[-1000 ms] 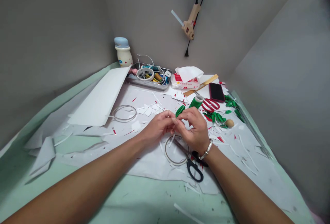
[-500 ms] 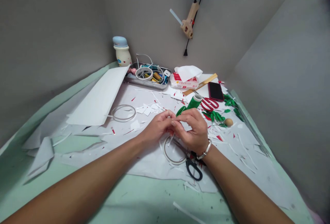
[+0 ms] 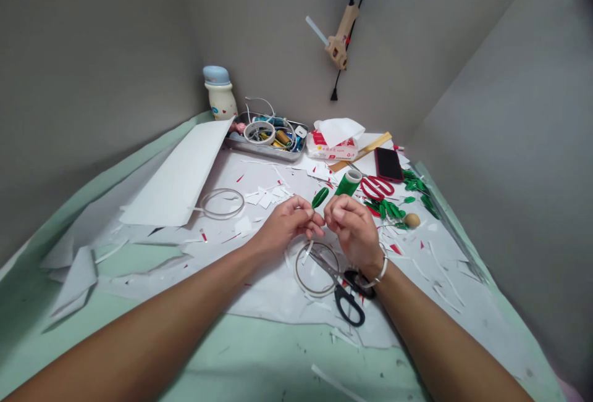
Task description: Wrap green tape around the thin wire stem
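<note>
Between thumb and fingers, my left hand (image 3: 293, 221) pinches a small green leaf (image 3: 320, 197), which sticks up past the fingertips. My right hand (image 3: 353, 229) is closed just right of it, a small gap apart; what its fingers hold, if anything, is too small to make out. Behind the right hand stands a spool of green thread (image 3: 347, 184), partly covered by that hand. Black-handled scissors (image 3: 348, 304) lie below the hands, their blades over a thin ring-shaped coil (image 3: 303, 283).
A metal tray (image 3: 282, 154) of spools and tape stands at the back beside a tissue pack (image 3: 331, 146). Red-handled scissors (image 3: 377, 188), a phone (image 3: 389, 164), green leaves (image 3: 391, 209) and a round bead (image 3: 412, 220) lie rightward. A glue gun (image 3: 341, 37) hangs on the wall.
My right hand has drawn away to the right from my left hand and turned, its fingers curled. The leaf stays in my left hand and now shows more fully.
</note>
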`<state>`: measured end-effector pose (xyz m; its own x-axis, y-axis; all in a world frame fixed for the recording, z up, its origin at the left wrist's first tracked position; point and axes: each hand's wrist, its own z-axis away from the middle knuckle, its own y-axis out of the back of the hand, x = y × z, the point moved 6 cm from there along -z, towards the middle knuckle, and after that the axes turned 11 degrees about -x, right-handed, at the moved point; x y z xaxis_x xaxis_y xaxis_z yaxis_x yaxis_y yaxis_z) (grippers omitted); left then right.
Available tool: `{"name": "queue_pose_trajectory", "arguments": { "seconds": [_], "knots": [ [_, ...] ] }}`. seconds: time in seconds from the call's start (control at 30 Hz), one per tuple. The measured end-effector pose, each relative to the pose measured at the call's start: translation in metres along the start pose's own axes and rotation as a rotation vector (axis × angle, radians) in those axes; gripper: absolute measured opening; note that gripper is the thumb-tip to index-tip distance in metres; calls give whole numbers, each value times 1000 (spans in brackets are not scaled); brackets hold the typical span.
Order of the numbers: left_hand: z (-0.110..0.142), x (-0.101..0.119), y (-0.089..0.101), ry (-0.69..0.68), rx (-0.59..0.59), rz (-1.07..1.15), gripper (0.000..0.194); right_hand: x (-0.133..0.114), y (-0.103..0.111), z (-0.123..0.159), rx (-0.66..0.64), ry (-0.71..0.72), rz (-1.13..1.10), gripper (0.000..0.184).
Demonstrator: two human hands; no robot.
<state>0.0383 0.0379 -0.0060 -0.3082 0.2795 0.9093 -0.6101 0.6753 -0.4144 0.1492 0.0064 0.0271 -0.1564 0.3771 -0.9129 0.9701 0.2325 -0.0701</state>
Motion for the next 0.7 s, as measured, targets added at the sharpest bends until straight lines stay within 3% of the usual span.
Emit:
{"name": "queue_pose_trajectory", "arguments": {
  "seconds": [0.13,0.4,0.7],
  "knots": [
    [-1,1,6,-21,47,-27,17,11,10,0,84,-101,-168,13],
    [0,6,10,-57,125,-155,15,19,14,-3,184,-183,-207,32],
    [4,14,10,-72,134,-472,12,21,13,-3,72,-239,-41,44]
  ]
}}
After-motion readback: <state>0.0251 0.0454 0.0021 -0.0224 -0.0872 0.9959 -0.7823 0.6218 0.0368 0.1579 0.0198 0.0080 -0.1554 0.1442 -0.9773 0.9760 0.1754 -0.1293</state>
